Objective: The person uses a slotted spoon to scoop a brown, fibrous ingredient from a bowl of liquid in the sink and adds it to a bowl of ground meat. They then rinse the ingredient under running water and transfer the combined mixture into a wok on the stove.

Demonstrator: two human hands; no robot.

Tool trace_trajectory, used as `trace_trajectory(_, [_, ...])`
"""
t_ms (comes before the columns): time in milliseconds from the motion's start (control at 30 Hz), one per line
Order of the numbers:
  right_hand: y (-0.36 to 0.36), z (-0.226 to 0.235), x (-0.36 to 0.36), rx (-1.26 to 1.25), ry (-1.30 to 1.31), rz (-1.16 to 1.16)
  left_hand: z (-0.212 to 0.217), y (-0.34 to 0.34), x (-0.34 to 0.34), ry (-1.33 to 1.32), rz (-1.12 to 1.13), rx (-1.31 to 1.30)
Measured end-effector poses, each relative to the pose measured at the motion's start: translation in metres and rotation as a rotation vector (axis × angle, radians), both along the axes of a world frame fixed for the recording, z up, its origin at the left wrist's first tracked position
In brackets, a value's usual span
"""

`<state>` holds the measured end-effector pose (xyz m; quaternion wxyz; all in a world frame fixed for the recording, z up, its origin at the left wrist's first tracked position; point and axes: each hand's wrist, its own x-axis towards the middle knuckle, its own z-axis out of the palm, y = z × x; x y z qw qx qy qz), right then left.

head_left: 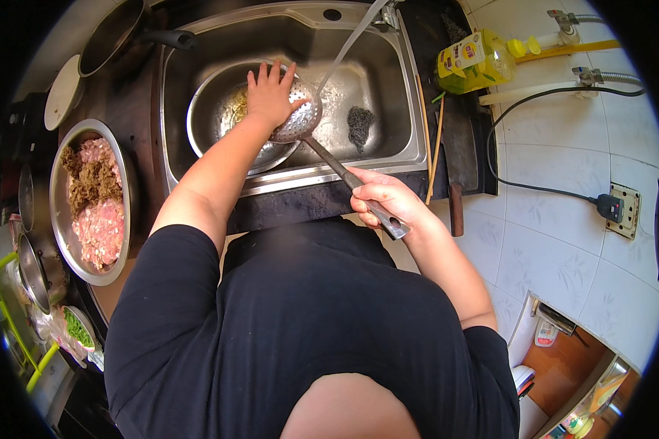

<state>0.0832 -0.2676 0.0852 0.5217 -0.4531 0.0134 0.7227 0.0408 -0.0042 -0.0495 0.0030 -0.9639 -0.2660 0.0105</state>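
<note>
My right hand [381,197] is closed round the long handle of a metal skimmer [311,121], whose perforated head lies over a bowl in the sink. My left hand [272,96], its fingers spread, rests against that head. Part of the skimmer head is hidden beneath it. The wide metal bowl [198,130] stands in the left part of the steel sink [392,95], with yellowish bits inside. A thin water stream runs down from the faucet [385,22] toward the skimmer head. To the right, a dark scouring pad [359,126] lies on the sink bottom.
At left stands a steel basin [129,212] of minced meat with a brown heap. A frying pan [113,44] and a white lid-like disc [63,94] lie behind it. Right of the sink are chopsticks [436,150], a cleaver [458,146] and a yellow bottle [472,64].
</note>
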Motion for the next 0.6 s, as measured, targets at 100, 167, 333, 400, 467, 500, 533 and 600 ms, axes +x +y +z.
trace_trajectory(100, [0.001, 0.005, 0.000, -0.020, -0.101, -0.017, -0.006, 0.023, 0.005, -0.209, 0.134, -0.228])
trace_trajectory(167, [-0.005, 0.002, 0.000, -0.059, -0.207, -0.028, -0.010, 0.030, 0.006, -0.328, 0.221, -0.353])
trace_trajectory(333, [-0.009, 0.005, 0.011, -0.041, -0.281, -0.119, -0.057, 0.033, -0.005, -0.638, 0.342, -0.866])
trace_trajectory(400, [-0.009, -0.003, 0.015, 0.000, -0.221, -0.145, -0.043, 0.004, 0.002, -0.743, 0.783, -1.626])
trace_trajectory(467, [-0.004, -0.006, 0.015, 0.036, -0.151, -0.145, -0.049, -0.002, 0.009, -1.018, 0.825, -1.962])
trace_trajectory(500, [-0.003, -0.011, 0.014, 0.046, -0.130, -0.129, -0.046, -0.007, 0.012, -1.156, 0.836, -2.131])
trace_trajectory(533, [-0.003, -0.014, 0.012, 0.040, -0.139, -0.130, -0.041, -0.009, 0.013, -1.192, 0.807, -2.267])
trace_trajectory(600, [0.000, -0.019, 0.008, 0.030, -0.157, -0.126, -0.025, -0.012, 0.012, -1.268, 0.734, -2.537])
